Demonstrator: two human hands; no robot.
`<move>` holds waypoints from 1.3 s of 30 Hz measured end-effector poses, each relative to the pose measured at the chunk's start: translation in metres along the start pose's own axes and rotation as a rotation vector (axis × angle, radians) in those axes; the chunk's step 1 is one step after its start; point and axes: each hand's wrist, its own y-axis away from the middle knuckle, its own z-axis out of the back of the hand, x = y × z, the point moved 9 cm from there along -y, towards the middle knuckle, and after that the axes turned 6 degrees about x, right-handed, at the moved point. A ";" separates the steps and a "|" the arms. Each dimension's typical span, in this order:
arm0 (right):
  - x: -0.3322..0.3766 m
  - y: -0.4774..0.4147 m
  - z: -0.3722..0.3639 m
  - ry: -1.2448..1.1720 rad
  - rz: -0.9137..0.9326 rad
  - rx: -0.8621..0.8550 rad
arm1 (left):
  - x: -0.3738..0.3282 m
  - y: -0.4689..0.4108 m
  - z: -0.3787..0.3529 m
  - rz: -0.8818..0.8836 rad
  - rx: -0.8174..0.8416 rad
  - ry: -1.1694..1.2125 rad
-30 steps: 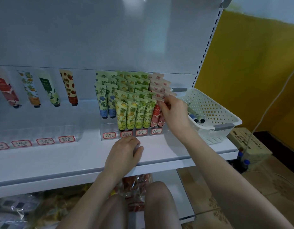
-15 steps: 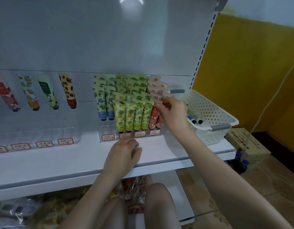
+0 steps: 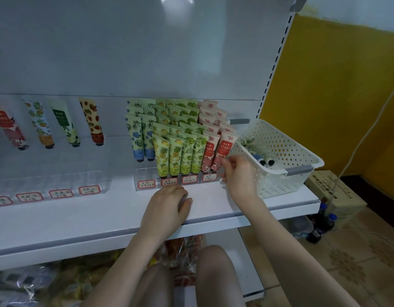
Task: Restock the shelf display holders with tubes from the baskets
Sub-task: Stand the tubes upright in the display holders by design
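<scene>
A clear tiered display holder [image 3: 145, 173] on the white shelf [image 3: 81, 218] is packed with blue-flower, pineapple, green and pink tubes. My right hand [image 3: 239, 176] is at the holder's right end, its curled fingertips pinching the lower part of the front pink tube [image 3: 225, 147], which stands in the rightmost slot. My left hand [image 3: 167, 207] rests on the shelf just in front of the holder, fingers loosely bent, holding nothing. A white perforated basket [image 3: 280, 138] to the right holds a few loose tubes [image 3: 264, 160].
A second clear holder [image 3: 92, 180] at the left has only single tubes leaning at its back. A cardboard box [image 3: 333, 193], dark bottles [image 3: 324, 222] and a white cable [image 3: 369, 129] are on the floor at right. Packaged goods fill the lower shelf.
My right hand slid down from the top of the pink tubes to the lower right end of the holder, and a pink tube now stands in front. The left hand stayed put.
</scene>
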 end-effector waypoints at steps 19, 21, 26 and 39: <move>0.003 -0.010 -0.011 -0.151 0.009 0.098 | -0.003 0.001 0.002 -0.003 -0.013 -0.011; 0.002 -0.011 -0.011 -0.117 0.009 0.101 | -0.002 0.001 0.002 0.004 -0.009 -0.015; 0.005 -0.012 -0.010 -0.062 0.045 0.100 | -0.004 0.002 0.003 0.002 -0.013 -0.017; -0.014 -0.010 -0.014 -0.089 -0.008 0.144 | -0.002 0.001 0.001 0.006 0.025 -0.018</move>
